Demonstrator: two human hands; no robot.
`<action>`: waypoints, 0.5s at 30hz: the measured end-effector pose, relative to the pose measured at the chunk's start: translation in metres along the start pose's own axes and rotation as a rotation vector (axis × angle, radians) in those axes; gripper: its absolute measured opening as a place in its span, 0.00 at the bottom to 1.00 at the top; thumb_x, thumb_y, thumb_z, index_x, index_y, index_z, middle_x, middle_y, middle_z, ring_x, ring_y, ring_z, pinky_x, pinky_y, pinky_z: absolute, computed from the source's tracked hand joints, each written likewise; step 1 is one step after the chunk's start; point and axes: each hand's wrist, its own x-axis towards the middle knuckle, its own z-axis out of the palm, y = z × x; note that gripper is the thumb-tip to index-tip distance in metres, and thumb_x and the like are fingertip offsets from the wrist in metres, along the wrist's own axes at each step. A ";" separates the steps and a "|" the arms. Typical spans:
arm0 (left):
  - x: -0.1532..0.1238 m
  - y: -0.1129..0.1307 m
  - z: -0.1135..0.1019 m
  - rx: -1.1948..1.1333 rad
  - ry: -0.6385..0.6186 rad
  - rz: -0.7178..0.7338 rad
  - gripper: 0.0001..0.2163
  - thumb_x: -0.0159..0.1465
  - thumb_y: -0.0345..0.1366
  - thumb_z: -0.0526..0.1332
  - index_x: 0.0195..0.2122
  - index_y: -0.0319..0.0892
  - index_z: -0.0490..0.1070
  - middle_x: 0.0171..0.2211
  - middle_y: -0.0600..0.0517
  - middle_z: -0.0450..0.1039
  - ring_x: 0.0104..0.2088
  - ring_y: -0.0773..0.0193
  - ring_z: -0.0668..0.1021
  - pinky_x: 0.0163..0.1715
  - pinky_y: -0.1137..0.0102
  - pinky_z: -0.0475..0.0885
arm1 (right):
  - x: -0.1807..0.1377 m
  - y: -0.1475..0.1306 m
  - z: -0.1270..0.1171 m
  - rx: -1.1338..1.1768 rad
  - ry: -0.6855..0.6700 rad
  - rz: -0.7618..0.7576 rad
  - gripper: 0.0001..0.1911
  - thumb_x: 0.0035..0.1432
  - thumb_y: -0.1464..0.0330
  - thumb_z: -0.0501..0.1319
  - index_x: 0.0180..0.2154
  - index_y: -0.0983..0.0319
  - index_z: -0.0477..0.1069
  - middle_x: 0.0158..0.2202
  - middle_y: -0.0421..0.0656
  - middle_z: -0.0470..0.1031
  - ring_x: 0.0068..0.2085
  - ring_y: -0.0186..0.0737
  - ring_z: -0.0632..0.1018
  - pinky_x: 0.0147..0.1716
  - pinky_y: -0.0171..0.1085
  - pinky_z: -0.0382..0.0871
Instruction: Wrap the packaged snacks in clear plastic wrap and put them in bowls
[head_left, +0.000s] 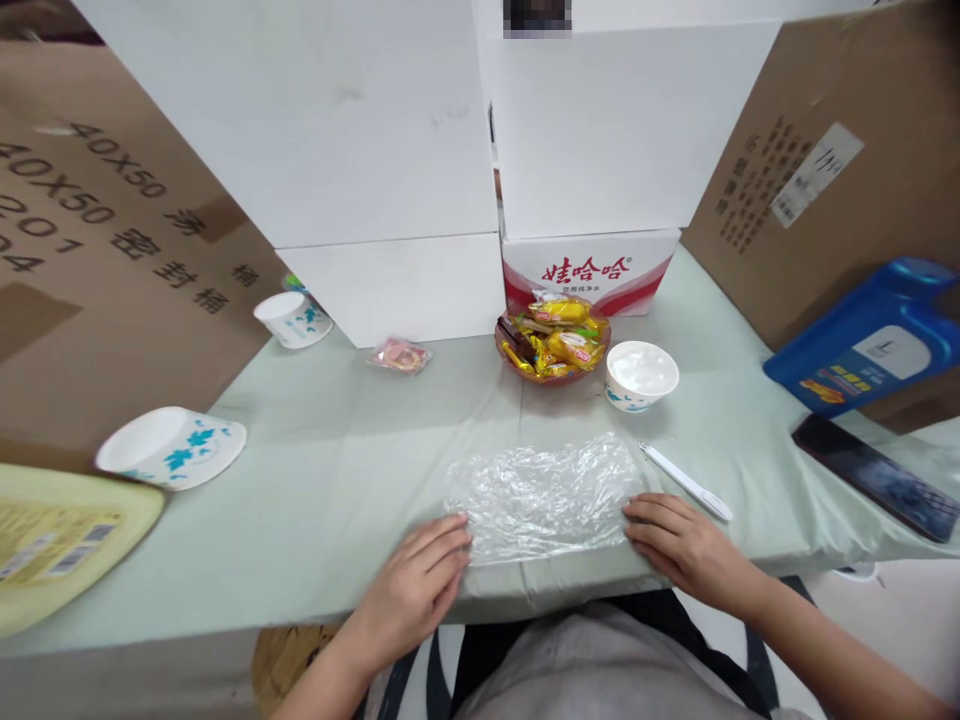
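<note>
Both hands lie palm-down, fingers loosely spread, clamping nothing: left hand and right hand touch opposite ends of the plastic wrap, lying flat lengthwise left-to-right at the desk's near edge.

Pale green tablecloth; white boxes, cardboard cartons behind.

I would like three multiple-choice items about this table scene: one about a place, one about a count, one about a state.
1. Where does the white pen lie?
A. right of the plastic sheet
B. inside the candy dish
C. on the phone

2. How many white bowls with blue print are in view?
A. one
B. three
C. five

3. How are the left hand and right hand?
A. fists
B. flat on the sheet's edges
C. raised

Answers: 1 A, it lies beside the sheet's right edge. 2 B, bowls at. 3 B, fingers spread on the film.
</note>
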 end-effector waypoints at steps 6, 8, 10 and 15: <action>0.010 0.001 -0.005 -0.134 0.073 -0.152 0.08 0.66 0.27 0.51 0.39 0.41 0.70 0.41 0.48 0.76 0.47 0.61 0.77 0.47 0.67 0.73 | 0.008 0.000 -0.006 0.059 0.082 0.009 0.10 0.66 0.71 0.53 0.44 0.59 0.71 0.43 0.46 0.78 0.47 0.42 0.77 0.46 0.43 0.73; 0.019 -0.002 -0.006 -0.155 0.106 -0.261 0.08 0.67 0.30 0.50 0.38 0.42 0.69 0.36 0.50 0.75 0.39 0.63 0.78 0.40 0.70 0.74 | 0.017 0.002 -0.005 0.063 0.129 0.075 0.10 0.66 0.71 0.51 0.43 0.60 0.70 0.39 0.46 0.78 0.41 0.40 0.78 0.41 0.41 0.74; 0.028 -0.007 -0.006 -0.128 0.143 -0.364 0.08 0.67 0.33 0.50 0.38 0.42 0.68 0.33 0.52 0.75 0.32 0.65 0.78 0.34 0.72 0.74 | 0.029 0.005 -0.005 0.047 0.166 0.158 0.10 0.67 0.69 0.50 0.43 0.60 0.69 0.36 0.45 0.78 0.37 0.40 0.78 0.37 0.39 0.73; 0.047 -0.018 -0.001 -0.032 0.156 -0.502 0.09 0.66 0.34 0.50 0.40 0.43 0.69 0.32 0.53 0.77 0.29 0.65 0.78 0.31 0.72 0.72 | 0.056 0.004 -0.012 0.113 0.110 0.237 0.15 0.68 0.62 0.49 0.45 0.61 0.69 0.37 0.46 0.78 0.38 0.41 0.79 0.39 0.40 0.72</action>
